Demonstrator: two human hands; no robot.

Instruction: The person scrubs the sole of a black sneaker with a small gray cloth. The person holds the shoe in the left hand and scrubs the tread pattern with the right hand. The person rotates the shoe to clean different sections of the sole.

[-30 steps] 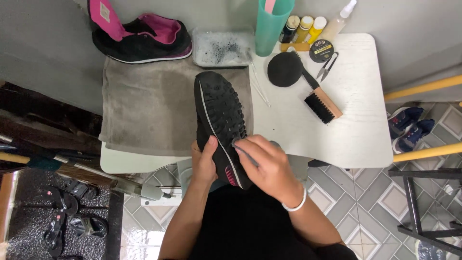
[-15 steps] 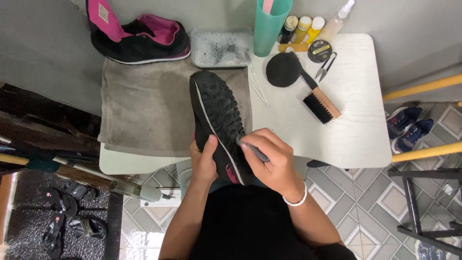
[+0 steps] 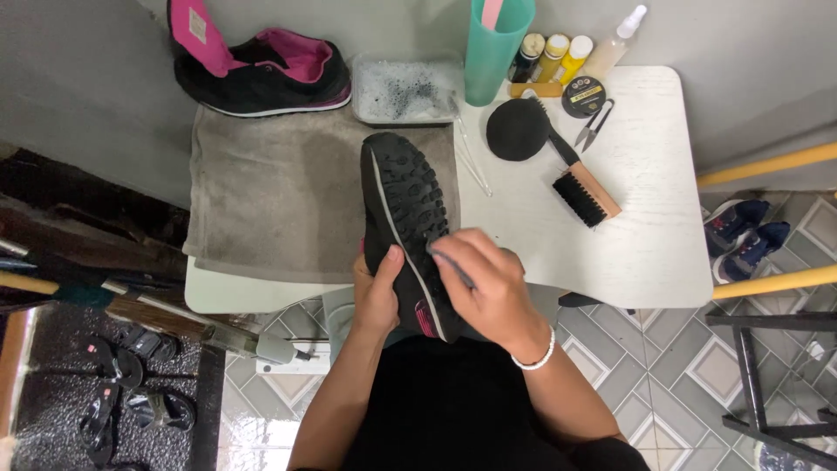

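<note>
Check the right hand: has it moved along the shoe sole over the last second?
Yes. The right hand slid up the black shoe sole, away from the heel toward the grey towel; the left hand holds the shoe.

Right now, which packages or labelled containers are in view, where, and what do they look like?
Three small bottles: table's back edge, yellowish with dark labels.
Spray bottle: right of them, clear, white nozzle.
Round tin: in front of bottles, black lid, pale label.
Teal cup: left of bottles, unlabelled.

- A small white table (image 3: 645,253) stands against a plain grey wall (image 3: 87,78).
- The floor (image 3: 663,366) has grey patterned tiles.
- Yellow bars (image 3: 767,164) cross at the right.
- Dark sandals (image 3: 131,384) lie lower left.
</note>
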